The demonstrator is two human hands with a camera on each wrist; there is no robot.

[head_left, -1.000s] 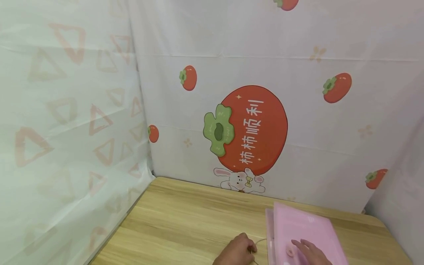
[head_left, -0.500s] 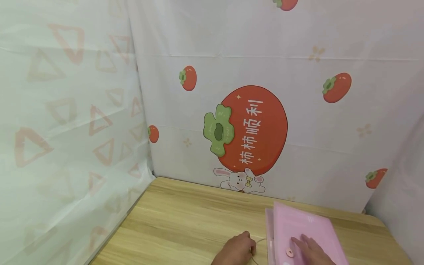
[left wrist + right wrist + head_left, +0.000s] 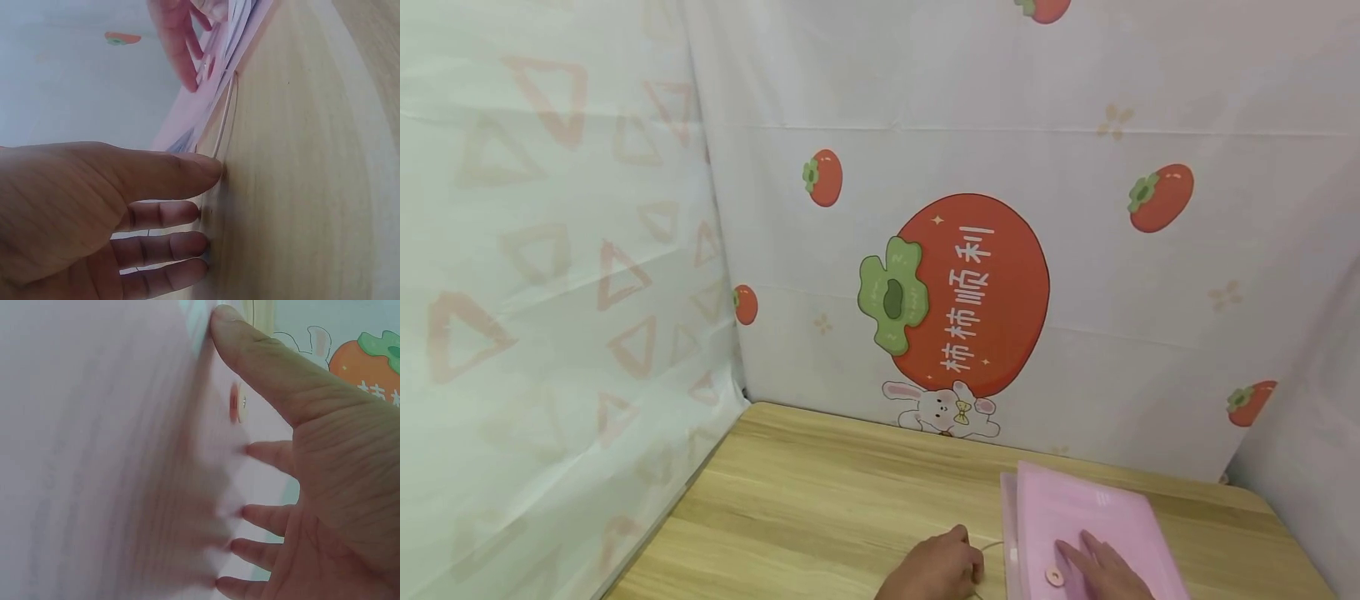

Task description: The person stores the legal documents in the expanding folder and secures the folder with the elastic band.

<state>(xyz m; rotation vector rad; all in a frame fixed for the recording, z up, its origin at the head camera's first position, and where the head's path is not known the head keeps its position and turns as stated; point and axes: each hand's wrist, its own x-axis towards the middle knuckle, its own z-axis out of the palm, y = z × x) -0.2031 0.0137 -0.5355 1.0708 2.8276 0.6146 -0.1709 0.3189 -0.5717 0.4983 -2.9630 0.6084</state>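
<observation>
A pink document folder (image 3: 1078,510) lies on the wooden table (image 3: 820,500) at the right. My right hand (image 3: 1101,571) rests flat on its cover with straight fingers, just right of the round clasp button (image 3: 1055,576). In the right wrist view, the right hand (image 3: 300,487) presses the folder (image 3: 94,456), thumb beside the button (image 3: 236,403). My left hand (image 3: 936,568) sits on the table left of the folder, at the end of a thin string (image 3: 990,546). In the left wrist view, the left hand (image 3: 125,206) touches the table with extended fingers, and the string (image 3: 225,119) runs from under the thumb to the folder (image 3: 206,106).
A white cloth backdrop (image 3: 973,292) printed with persimmons and a rabbit hangs behind the table. A pale curtain with triangles (image 3: 550,292) closes off the left side. The table's left edge (image 3: 647,533) runs diagonally, and bare wood lies left of my hands.
My right hand has slid slightly to the right, uncovering the round button. The left hand has barely moved.
</observation>
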